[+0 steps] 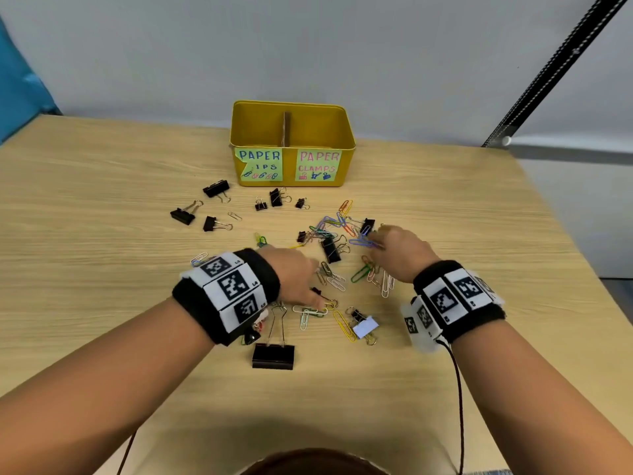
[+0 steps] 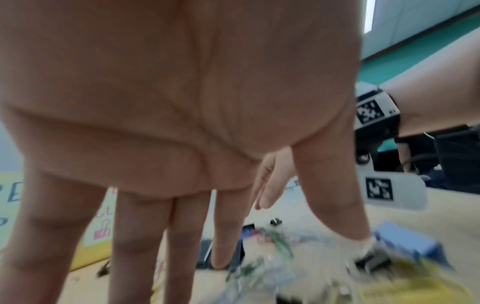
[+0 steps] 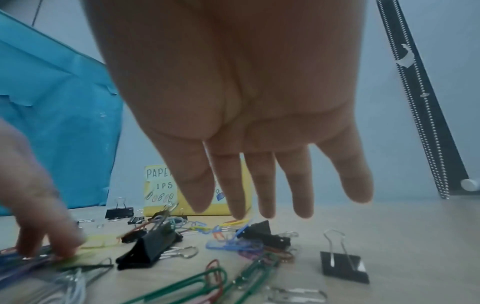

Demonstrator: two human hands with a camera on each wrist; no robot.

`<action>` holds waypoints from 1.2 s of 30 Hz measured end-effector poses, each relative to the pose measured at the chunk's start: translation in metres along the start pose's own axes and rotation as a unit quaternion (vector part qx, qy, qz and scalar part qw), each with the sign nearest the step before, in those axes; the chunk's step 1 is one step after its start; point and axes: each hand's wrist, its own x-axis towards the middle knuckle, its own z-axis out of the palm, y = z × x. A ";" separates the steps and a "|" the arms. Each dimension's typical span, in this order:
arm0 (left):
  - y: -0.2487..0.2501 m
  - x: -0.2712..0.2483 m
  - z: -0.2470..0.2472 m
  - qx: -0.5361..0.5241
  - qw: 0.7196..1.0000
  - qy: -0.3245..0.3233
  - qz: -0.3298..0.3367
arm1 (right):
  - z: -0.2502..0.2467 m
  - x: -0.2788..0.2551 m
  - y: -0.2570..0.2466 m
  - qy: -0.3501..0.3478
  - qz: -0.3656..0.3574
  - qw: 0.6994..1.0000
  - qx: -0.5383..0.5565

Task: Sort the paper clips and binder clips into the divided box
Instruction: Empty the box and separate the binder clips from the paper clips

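Paper clips (image 1: 334,231), multicoloured wire loops, tangle among black binder clips (image 1: 330,250).

One yellow divided box (image 1: 291,166) stands on the bench (image 1: 102,200), with two compartments and two paper labels on its front. About a dozen black binder clips (image 1: 273,355) lie scattered before it. The coloured paper clips (image 1: 359,273) overlap too thickly to count exactly, well over twenty.

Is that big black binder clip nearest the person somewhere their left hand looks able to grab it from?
Probably yes. The big binder clip lies alone on the table just below the left hand, its wire handles pointing up toward the wrist, with nothing on top of it.
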 end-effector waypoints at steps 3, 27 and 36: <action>0.002 0.005 -0.014 -0.010 0.998 0.062 -0.012 | 0.003 -0.001 -0.016 -0.050 -0.122 0.991 -0.001; -0.035 -0.002 0.004 -0.070 0.995 0.017 -0.069 | 0.004 0.040 -0.072 -0.082 -0.152 0.980 -0.101; -0.045 0.007 -0.005 -0.114 0.992 0.023 -0.039 | 0.005 0.042 -0.071 -0.014 -0.095 0.995 0.000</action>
